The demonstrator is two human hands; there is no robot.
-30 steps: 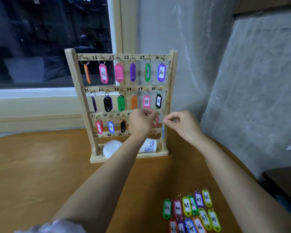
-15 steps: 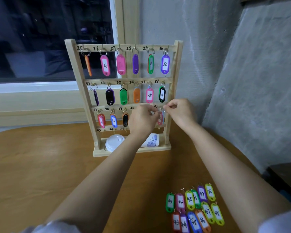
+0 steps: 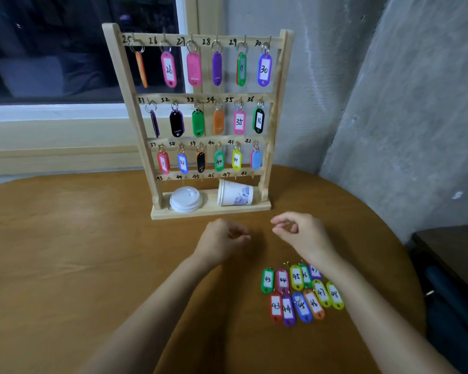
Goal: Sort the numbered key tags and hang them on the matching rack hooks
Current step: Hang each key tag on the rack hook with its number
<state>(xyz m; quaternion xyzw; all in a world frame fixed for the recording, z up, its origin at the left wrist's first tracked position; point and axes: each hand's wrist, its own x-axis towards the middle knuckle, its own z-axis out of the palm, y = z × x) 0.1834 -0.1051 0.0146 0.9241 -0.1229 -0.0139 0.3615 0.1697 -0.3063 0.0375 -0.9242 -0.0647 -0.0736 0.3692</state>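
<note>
A wooden key rack (image 3: 130,85) stands at the table's far side, its hooks numbered 25 to 48. Coloured tags hang on the three upper rows; a light blue tag (image 3: 256,159) hangs on hook 42. The bottom row of hooks, 43 to 48, is bare. Several loose numbered tags (image 3: 301,292) lie in two rows on the table at the right, marked 43 to 48. My left hand (image 3: 222,241) and my right hand (image 3: 303,234) hover above the table in front of the rack, fingers loosely curled, holding nothing.
A white paper cup (image 3: 235,193) lies on its side on the rack's base beside a white lid (image 3: 185,199). The round wooden table (image 3: 65,252) ends near a grey wall at the right. A window is behind the rack.
Both hands have let go of the tag at hook 42 and drawn back from the rack to above the table. The light blue tag now hangs there.
</note>
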